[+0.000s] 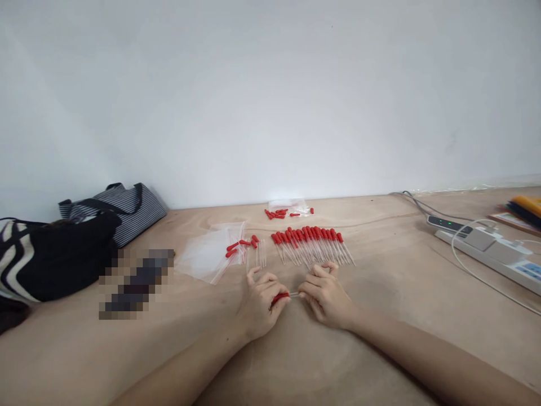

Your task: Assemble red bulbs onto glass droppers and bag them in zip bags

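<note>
My left hand (262,301) pinches a red rubber bulb (279,299) low in the middle of the view. A thin clear tube (295,294) runs from the bulb to the fingertips of my right hand (323,296), which are closed on it. Just beyond my right hand lies a row of clear droppers with red bulbs (315,234), side by side. Several loose clear tubes (262,254) lie beyond my left hand, with a few loose red bulbs (231,254) to their left.
Clear plastic bags (207,254) lie left of the bulbs. More red bulbs (276,214) rest near the wall by another bag (289,204). A striped bag (131,211) and black cloth item (63,259) are far left; a power strip (494,254) with cables is right.
</note>
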Action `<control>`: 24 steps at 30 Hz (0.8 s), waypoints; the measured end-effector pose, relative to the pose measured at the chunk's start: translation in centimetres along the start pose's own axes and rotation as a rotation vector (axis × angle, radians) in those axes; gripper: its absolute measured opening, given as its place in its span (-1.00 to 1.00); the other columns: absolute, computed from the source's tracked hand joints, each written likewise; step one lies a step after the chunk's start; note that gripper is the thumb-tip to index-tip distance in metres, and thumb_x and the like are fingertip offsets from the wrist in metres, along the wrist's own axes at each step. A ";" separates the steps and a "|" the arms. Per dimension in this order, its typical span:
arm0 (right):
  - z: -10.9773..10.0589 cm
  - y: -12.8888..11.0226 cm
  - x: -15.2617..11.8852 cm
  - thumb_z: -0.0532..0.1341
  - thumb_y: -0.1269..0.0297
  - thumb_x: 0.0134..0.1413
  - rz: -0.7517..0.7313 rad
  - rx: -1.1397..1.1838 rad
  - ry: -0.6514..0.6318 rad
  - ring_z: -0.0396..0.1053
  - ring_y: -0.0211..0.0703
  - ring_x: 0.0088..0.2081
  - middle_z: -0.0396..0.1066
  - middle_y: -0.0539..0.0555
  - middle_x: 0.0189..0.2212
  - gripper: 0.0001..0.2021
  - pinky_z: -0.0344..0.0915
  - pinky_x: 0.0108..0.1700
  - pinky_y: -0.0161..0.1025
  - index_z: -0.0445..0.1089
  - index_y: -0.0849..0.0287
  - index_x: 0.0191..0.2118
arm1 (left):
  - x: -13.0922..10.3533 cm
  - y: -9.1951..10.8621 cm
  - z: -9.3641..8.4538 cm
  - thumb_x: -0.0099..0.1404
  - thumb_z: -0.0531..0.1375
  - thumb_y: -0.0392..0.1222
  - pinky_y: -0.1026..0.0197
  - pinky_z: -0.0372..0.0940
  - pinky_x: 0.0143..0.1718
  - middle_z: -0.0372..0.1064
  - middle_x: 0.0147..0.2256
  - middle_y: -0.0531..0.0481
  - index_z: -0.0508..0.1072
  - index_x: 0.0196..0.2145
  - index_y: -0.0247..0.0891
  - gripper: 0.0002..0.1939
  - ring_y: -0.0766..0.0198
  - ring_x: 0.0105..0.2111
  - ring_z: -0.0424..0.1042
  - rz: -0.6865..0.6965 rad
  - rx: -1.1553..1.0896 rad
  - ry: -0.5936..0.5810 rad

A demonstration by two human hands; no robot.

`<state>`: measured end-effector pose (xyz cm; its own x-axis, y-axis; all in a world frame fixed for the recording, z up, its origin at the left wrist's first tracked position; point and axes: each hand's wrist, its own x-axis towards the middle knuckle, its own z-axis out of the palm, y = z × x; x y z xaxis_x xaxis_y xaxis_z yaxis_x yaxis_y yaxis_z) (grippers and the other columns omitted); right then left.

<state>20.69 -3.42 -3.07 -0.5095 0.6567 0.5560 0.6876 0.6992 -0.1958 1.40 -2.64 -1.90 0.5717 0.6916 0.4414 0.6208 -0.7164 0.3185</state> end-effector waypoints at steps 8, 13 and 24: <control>0.3 -0.4 0.3 -0.01 0.39 0.09 0.063 0.097 -0.072 0.11 -0.24 -0.37 0.31 -0.02 -0.59 -0.76 -0.16 -0.17 -0.12 0.27 0.21 -0.54 | -0.1 0.0 0.1 0.15 0.10 -0.24 -0.07 -0.21 0.01 0.40 -0.50 0.14 0.35 -0.47 -0.22 -0.93 0.27 -0.34 0.35 0.030 -0.016 0.006; 0.3 -0.7 0.5 -0.02 0.38 0.10 0.079 0.124 -0.087 0.12 -0.24 -0.38 0.32 -0.03 -0.59 -0.76 -0.16 -0.18 -0.13 0.28 0.19 -0.52 | -0.1 -0.1 0.4 0.14 0.12 -0.24 -0.06 -0.23 0.03 0.39 -0.52 0.15 0.35 -0.48 -0.21 -0.94 0.27 -0.36 0.34 0.033 -0.043 0.049; -1.0 0.7 0.3 0.04 0.19 0.14 0.105 0.064 -0.082 0.20 -0.24 -0.33 0.42 -0.02 -0.48 -0.81 -0.17 -0.15 -0.15 0.38 0.07 -0.31 | 0.3 -1.4 -1.2 0.18 0.15 -0.13 -0.10 -0.26 0.02 0.44 -0.41 0.09 0.43 -0.38 -0.12 -0.92 0.22 -0.29 0.33 -0.028 0.020 -0.018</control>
<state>21.56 -3.01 -2.21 -0.4791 0.7463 0.4621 0.7063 0.6404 -0.3018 0.06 -1.56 -1.20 0.5633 0.7129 0.4177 0.6468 -0.6951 0.3138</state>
